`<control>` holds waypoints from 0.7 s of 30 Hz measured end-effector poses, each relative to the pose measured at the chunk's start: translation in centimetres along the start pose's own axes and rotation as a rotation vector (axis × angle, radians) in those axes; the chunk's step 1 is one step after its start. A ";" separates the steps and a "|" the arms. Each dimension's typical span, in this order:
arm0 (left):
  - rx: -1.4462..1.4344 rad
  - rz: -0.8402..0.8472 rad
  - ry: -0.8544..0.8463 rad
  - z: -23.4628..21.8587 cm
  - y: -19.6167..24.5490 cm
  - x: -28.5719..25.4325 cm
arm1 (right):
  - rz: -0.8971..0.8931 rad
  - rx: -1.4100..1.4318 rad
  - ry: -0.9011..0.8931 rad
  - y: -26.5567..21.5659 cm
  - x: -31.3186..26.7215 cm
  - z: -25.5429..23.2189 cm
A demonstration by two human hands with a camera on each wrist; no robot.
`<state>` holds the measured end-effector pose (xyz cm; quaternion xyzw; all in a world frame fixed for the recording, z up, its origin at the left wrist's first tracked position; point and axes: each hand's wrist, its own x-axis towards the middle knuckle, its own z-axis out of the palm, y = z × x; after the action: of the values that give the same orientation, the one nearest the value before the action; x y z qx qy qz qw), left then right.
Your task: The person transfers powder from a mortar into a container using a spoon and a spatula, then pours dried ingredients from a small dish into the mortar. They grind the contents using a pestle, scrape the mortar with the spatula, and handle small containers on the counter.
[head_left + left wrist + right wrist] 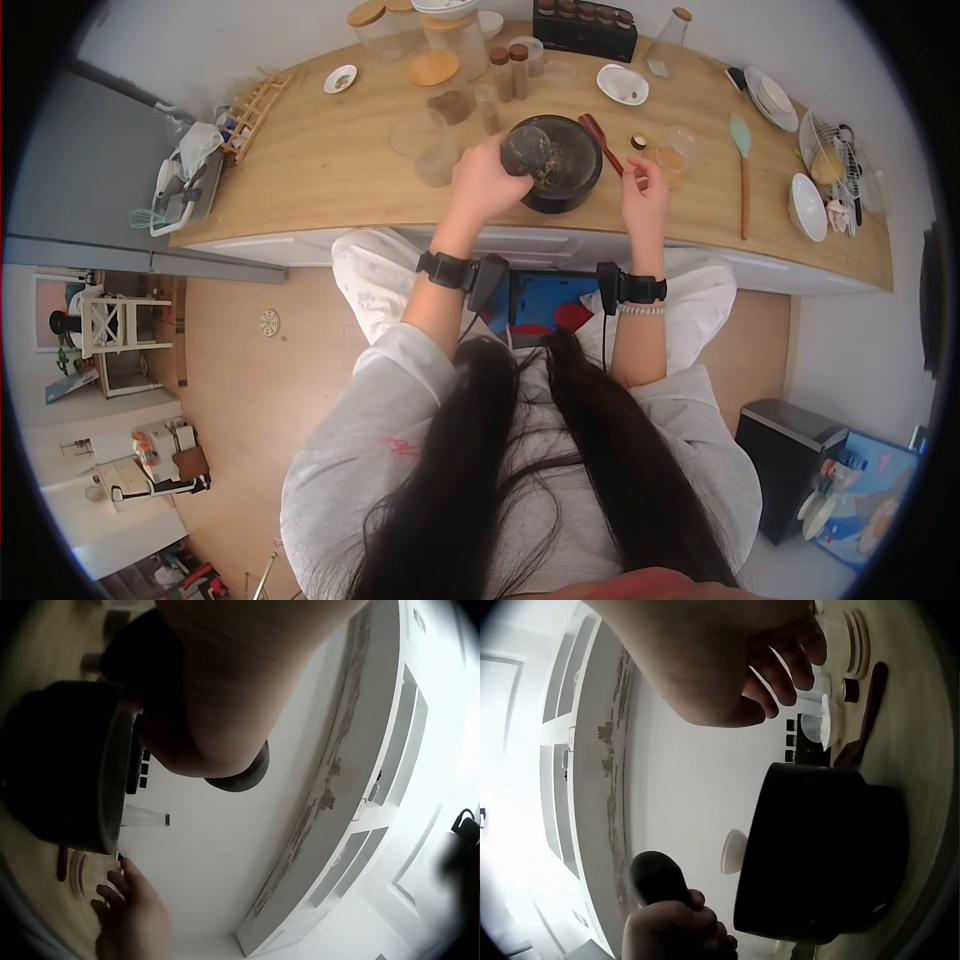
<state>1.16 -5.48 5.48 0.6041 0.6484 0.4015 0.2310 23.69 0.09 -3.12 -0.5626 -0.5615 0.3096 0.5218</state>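
Observation:
My left hand [482, 182] grips a dark pestle [526, 152] by its middle and holds it over the black mortar [562, 192]. One rounded end of the pestle [657, 874] sticks out past the fist in the right wrist view. Light crumbly bits [552, 175] lie inside the mortar. To the mortar's right, my right hand [645, 190] hovers with loosely bent fingers and nothing in them. Close to its fingertips is the end of a reddish-brown spoon [600, 142], which lies along the mortar's right rim.
A small dark lid [639, 141] and a clear cup [678, 148] are by the right hand. Glass jars [435, 160] stand left of the mortar. A white dish [622, 85] sits behind, with a spice rack [585, 28] at the wall. A mint spatula [741, 140] lies further right.

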 end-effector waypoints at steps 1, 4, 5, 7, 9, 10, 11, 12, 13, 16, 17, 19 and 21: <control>0.061 -0.009 -0.010 0.1 -0.2 0.1 | 0.002 0.000 0.002 0.7 0.0 -0.1; 0.153 -0.018 -0.038 0.6 -1.1 0.0 | -0.327 -0.373 0.116 1.2 0.0 -0.3; 0.182 -0.018 -0.053 0.7 -1.1 0.0 | -0.347 -0.396 0.114 1.3 0.0 -0.1; 0.193 -0.026 -0.044 0.7 -1.3 -0.1 | -0.363 -0.420 0.110 1.7 0.0 0.0; 0.204 -0.036 -0.031 0.7 -1.3 -0.4 | -0.411 -0.495 0.092 2.5 0.0 0.4; 0.191 -0.035 -0.025 0.7 -1.4 -0.5 | -0.410 -0.494 0.089 2.8 0.0 0.5; 0.178 -0.032 -0.021 0.8 -1.5 -0.6 | -0.388 -0.510 0.087 3.0 -0.1 0.7; 0.180 -0.035 -0.024 0.9 -1.7 -0.6 | -0.366 -0.527 0.084 3.2 -0.3 0.7; 0.180 -0.046 -0.019 1.1 -1.9 -0.6 | -0.362 -0.528 0.082 3.4 -0.3 0.8; 0.161 -0.063 -0.015 1.1 -2.1 -0.6 | -0.344 -0.579 0.062 3.9 0.0 1.1; 0.140 -0.067 -0.017 1.1 -2.0 -0.6 | -0.328 -0.628 0.054 3.8 0.1 1.3; 0.103 -0.067 -0.023 0.9 -1.8 -0.5 | -0.310 -0.677 0.043 4.1 0.4 1.6; 0.069 -0.069 -0.026 0.8 -1.9 -0.5 | -0.247 -0.708 0.057 4.3 0.9 2.0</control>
<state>0.70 -5.63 3.41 0.5941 0.6792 0.3631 0.2321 23.34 2.19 -7.48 -0.6445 -0.6827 0.0154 0.3440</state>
